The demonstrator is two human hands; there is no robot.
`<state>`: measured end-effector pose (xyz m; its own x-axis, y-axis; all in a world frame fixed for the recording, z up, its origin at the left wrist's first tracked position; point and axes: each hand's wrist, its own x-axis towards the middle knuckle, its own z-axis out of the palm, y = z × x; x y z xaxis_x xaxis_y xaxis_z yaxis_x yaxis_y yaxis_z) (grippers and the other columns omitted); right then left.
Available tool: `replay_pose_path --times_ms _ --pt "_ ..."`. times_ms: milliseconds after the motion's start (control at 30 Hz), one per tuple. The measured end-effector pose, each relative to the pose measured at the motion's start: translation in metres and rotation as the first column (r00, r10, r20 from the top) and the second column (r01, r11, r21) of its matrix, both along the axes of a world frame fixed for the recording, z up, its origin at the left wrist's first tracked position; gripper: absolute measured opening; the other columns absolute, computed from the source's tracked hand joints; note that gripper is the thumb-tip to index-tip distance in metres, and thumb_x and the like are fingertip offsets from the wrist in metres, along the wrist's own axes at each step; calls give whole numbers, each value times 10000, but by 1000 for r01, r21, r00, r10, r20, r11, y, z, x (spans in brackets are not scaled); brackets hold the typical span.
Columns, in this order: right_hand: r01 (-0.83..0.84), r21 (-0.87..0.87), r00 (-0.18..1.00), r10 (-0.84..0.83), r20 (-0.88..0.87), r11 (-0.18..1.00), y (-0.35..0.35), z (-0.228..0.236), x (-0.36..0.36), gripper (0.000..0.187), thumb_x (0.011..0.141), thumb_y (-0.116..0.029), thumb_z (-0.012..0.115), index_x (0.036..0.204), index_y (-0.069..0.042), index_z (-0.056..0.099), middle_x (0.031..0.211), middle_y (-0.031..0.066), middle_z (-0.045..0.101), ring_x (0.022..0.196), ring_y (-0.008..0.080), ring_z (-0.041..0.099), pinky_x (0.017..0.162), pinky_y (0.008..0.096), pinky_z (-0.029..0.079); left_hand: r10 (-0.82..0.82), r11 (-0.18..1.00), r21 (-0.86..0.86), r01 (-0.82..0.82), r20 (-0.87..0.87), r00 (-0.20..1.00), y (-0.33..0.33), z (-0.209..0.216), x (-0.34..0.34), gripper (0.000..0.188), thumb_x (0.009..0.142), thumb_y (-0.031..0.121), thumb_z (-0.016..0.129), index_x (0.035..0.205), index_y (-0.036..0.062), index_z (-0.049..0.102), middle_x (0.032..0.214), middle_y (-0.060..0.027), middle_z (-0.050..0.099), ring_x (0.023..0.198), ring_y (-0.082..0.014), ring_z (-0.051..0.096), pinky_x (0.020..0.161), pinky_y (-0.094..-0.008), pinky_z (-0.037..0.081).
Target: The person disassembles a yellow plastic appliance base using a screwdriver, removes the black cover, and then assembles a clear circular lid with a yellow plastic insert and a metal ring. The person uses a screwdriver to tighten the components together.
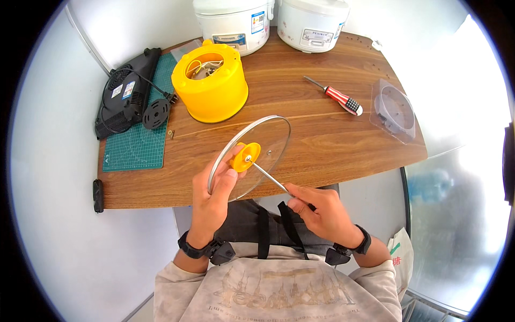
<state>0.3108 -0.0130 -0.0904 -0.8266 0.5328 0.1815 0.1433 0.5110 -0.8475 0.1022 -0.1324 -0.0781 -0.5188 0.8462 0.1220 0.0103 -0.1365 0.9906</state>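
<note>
A round glass lid (273,140) with a metal rim is tilted up over the table's near edge. My left hand (213,196) grips the lid at its left side, fingers behind the glass and thumb in front. Near the thumb sits a yellow lid knob (253,152) at the lid's middle, with a screw head at its centre. My right hand (323,211) is closed round the handle of a screwdriver (270,178). Its long metal shaft points up and left, and the tip meets the screw in the knob. Most of the handle is hidden by my fingers.
Behind the lid stands a yellow appliance housing (214,96) with wires inside. A black appliance base (126,96) and plug cord lie by a green cutting mat (137,153). A red-handled screwdriver (343,101), a clear plastic tray (394,110) and two white rice cookers (236,21) occupy the table (316,155).
</note>
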Motion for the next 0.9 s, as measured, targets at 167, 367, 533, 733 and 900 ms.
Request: replay_pose_path --times_ms 167,367,533,733,900 --pt "10 -420 994 37 102 907 -3 12 -7 331 1014 -161 628 1292 17 647 754 99 672 627 143 619 614 275 511 35 999 7 -34 -80 996 -1 -1 -1 454 1038 174 496 1386 -117 498 1384 -231 565 1269 -308 589 1059 -412 507" --pt "-162 -731 979 202 -34 663 0 9 -8 468 1093 -357 481 1369 2 600 755 8 605 646 86 554 639 235 459 17 999 30 -15 -83 996 0 1 -2 464 1038 166 499 1413 -104 464 1410 -236 535 1309 -311 555 1091 -418 475" --pt "-179 -760 973 226 -44 624 9 8 -6 459 1093 -353 482 1402 -30 585 774 5 609 646 71 556 609 225 464 -60 996 71 62 -34 998 2 -2 -4 582 1017 257 557 1467 -72 388 1456 -224 490 1360 -318 509 1133 -429 431" --pt "-149 -666 981 195 -6 731 14 4 3 431 1078 -335 525 1385 -43 609 770 8 623 646 66 559 611 226 472 -201 978 75 193 120 972 2 -8 -14 870 937 596 589 1492 -37 367 1517 -207 434 1384 -322 485 1139 -439 428" --pt "-91 -530 992 126 30 843 17 -1 4 387 1060 -293 572 1343 -39 646 752 4 625 645 63 555 613 224 482 -295 955 46 294 275 915 9 -2 -23 973 914 737 502 1515 -15 355 1533 -207 422 1386 -325 478 1116 -455 453"
